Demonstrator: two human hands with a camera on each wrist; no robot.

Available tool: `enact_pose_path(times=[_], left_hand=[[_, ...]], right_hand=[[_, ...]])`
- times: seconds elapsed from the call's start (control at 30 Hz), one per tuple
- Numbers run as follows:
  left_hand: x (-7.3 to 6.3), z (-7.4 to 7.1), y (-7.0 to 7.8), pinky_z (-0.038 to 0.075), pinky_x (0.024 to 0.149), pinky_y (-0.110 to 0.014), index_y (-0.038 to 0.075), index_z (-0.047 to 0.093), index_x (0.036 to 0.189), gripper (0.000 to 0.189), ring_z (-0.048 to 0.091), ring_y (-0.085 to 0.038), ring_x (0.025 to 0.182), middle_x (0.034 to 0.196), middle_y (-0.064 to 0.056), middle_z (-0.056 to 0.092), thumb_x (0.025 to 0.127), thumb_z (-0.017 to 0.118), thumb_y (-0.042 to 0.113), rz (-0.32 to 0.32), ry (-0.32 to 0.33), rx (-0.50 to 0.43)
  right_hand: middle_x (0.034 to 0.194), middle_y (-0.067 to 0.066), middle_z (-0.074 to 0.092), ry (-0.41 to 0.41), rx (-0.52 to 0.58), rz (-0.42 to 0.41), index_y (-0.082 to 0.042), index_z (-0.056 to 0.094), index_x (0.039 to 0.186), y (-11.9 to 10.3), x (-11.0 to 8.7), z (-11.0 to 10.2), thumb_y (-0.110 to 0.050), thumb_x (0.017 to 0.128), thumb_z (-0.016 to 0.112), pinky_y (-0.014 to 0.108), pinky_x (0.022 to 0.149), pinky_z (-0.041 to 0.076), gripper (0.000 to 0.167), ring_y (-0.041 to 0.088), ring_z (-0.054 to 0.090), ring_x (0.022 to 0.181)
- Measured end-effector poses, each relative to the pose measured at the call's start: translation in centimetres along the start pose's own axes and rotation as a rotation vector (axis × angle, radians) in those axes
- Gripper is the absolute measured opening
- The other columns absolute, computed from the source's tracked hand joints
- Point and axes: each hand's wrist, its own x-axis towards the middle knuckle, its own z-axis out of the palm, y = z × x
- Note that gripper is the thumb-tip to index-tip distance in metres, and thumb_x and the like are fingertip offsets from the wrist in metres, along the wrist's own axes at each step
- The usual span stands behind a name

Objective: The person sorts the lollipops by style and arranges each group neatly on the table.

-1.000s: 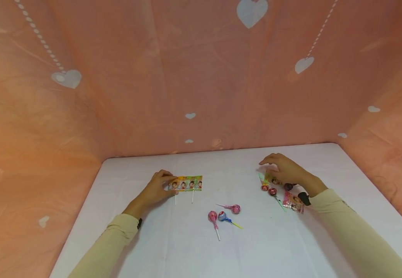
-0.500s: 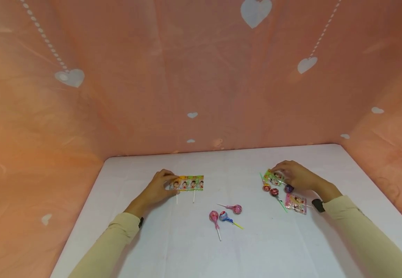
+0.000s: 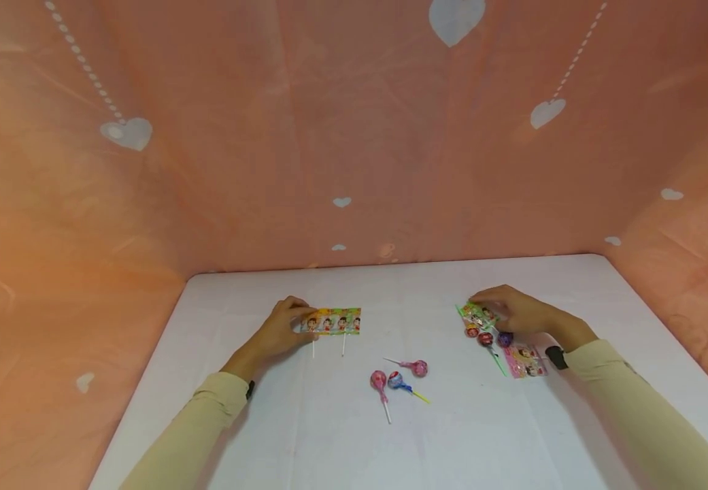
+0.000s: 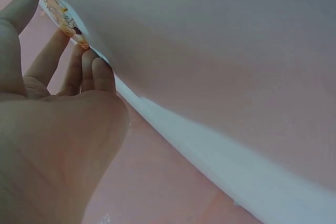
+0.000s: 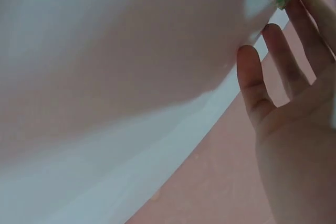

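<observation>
At the left of the white table my left hand (image 3: 281, 328) pinches a flat-wrapped lollipop (image 4: 64, 18) by its edges, thumb below and fingers above. Beside that one lies a second flat-wrapped lollipop (image 3: 346, 322) in a green-edged wrapper, both white sticks pointing toward me. On the right my right hand (image 3: 515, 312) grips a green-wrapped flat lollipop (image 3: 479, 314), fingers along its far edge; the thumb is mostly hidden. Close by lie an orange lollipop (image 3: 472, 331), a dark red lollipop (image 3: 485, 339), a purple lollipop (image 3: 504, 339) and a pink flat-wrapped lollipop (image 3: 526, 361).
Nearer to me in the middle are a pink lollipop (image 3: 379, 380), a blue lollipop (image 3: 396, 381) with a yellow stick and another pink lollipop (image 3: 419, 368). An orange-pink cloth (image 3: 341, 136) with hearts encloses the white table (image 3: 305, 422) at the back and sides.
My right hand has come down onto the green-wrapped lollipop and shifted it slightly left, toward the orange one. My left hand stays in place on its lollipop.
</observation>
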Motion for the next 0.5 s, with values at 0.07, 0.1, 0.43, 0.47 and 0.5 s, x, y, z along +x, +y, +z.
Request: enact_pose_path(times=[0.07, 0.1, 0.43, 0.47, 0.5], left_hand=[[-0.04, 0.02, 0.0, 0.035, 0.112, -0.057, 0.007, 0.06, 0.137, 0.057, 0.04, -0.035, 0.134, 0.14, -0.014, 0.047, 0.086, 0.078, 0.026, 0.002, -0.001, 0.002], [-0.06, 0.03, 0.02, 0.035, 0.112, -0.057, 0.007, 0.06, 0.137, 0.057, 0.04, -0.035, 0.134, 0.14, -0.014, 0.046, 0.086, 0.078, 0.026, 0.001, -0.002, 0.003], [0.02, 0.08, -0.17, 0.035, 0.112, -0.057, 0.008, 0.06, 0.137, 0.057, 0.039, -0.034, 0.135, 0.141, -0.013, 0.046, 0.086, 0.078, 0.027, 0.003, 0.001, 0.004], [0.0, 0.08, -0.15, 0.035, 0.112, -0.057, 0.008, 0.06, 0.137, 0.057, 0.039, -0.034, 0.135, 0.141, -0.013, 0.046, 0.086, 0.078, 0.026, 0.002, 0.0, 0.003], [-0.03, 0.08, -0.12, 0.035, 0.113, -0.057, 0.008, 0.06, 0.137, 0.057, 0.039, -0.034, 0.136, 0.141, -0.013, 0.046, 0.086, 0.078, 0.026, 0.001, 0.0, 0.002]], right_hand=[[0.14, 0.019, 0.056, -0.002, -0.036, 0.018, -0.005, 0.06, 0.135, 0.02, 0.03, -0.03, 0.0, 0.076, 0.069, 0.069, 0.107, 0.032, 0.06, 0.048, 0.043, 0.133], [0.139, 0.018, 0.056, 0.001, -0.062, 0.028, -0.007, 0.06, 0.135, 0.02, -0.02, -0.06, -0.003, 0.076, 0.07, 0.068, 0.106, 0.033, 0.06, 0.047, 0.043, 0.132], [0.12, 0.013, 0.065, 0.087, -0.223, 0.036, -0.005, 0.066, 0.125, 0.29, -0.2, 0.0, -0.018, 0.077, 0.075, 0.056, 0.099, 0.044, 0.051, 0.035, 0.056, 0.114], [0.119, 0.013, 0.066, 0.091, -0.227, 0.039, -0.005, 0.067, 0.125, 0.33, -0.19, 0.02, -0.019, 0.077, 0.076, 0.055, 0.099, 0.044, 0.051, 0.035, 0.057, 0.113], [0.119, 0.013, 0.066, 0.091, -0.225, 0.045, -0.005, 0.067, 0.124, 0.35, -0.21, 0.02, -0.021, 0.077, 0.076, 0.056, 0.099, 0.044, 0.051, 0.035, 0.057, 0.113]])
